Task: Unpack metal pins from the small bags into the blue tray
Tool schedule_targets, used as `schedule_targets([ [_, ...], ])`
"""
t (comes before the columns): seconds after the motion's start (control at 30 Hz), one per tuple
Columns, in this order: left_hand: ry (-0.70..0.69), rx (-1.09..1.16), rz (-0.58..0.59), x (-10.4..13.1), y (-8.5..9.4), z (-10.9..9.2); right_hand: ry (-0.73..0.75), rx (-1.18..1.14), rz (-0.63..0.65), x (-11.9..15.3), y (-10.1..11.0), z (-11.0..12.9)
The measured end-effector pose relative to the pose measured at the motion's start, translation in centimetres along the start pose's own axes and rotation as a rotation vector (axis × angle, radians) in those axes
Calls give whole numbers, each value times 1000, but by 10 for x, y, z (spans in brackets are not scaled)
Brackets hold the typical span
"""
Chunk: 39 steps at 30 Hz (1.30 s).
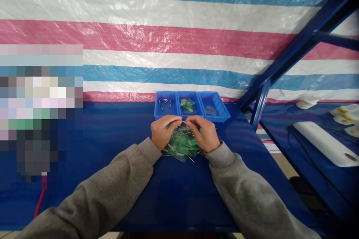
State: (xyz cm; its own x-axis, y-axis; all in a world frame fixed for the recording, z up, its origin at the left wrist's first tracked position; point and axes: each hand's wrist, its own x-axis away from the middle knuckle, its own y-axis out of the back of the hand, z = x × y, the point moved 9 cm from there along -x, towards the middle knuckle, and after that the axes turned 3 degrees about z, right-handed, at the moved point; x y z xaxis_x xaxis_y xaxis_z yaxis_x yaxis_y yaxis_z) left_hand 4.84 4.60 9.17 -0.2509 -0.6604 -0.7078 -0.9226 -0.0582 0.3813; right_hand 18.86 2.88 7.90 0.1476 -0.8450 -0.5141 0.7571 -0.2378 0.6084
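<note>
My left hand [164, 131] and my right hand [204, 132] meet above a pile of small green-tinted clear plastic packets [182, 145]. Thumb and forefinger of each hand are pinched together, the fingertips almost touching. Whatever they grip is too small to make out. Thin metal pieces lie among the packets below. Just beyond my hands stand three joined blue bins: the left bin [157, 110] holds several slim metal pieces [165, 102], the middle one a few green packets [187, 105], and the right bin [221, 110] a small clear packet [211, 110].
The blue table [120, 127] runs up to a striped plastic sheet [179, 41]. A dark blue metal frame [280, 63] slants up at the right. Past it, another table carries a white elongated object [325, 143] and rolls of tape [346, 115]. The left side is pixelated.
</note>
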Motion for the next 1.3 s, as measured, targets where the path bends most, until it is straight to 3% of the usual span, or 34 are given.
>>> schedule_targets([
  [0.17, 161, 107, 37, 0, -5, 18, -12, 7, -29, 1, 0, -3],
  [0.43, 166, 226, 7, 0, -2, 18, -49, 1, -85, 1, 11, -4],
  [0.63, 98, 38, 85, -2, -4, 7, -40, 10, -105, 2, 13, -2],
  [0.87, -117, -163, 104, -4, -3, -7, -22, 5, -119, 0, 16, 0],
  [1.07, -146, -181, 111, -2, -4, -2, -10, -7, -131, -1, 17, 1],
  [1.3, -172, -129, 17, -1, 4, -7, -11, -9, -120, 0, 14, 0],
])
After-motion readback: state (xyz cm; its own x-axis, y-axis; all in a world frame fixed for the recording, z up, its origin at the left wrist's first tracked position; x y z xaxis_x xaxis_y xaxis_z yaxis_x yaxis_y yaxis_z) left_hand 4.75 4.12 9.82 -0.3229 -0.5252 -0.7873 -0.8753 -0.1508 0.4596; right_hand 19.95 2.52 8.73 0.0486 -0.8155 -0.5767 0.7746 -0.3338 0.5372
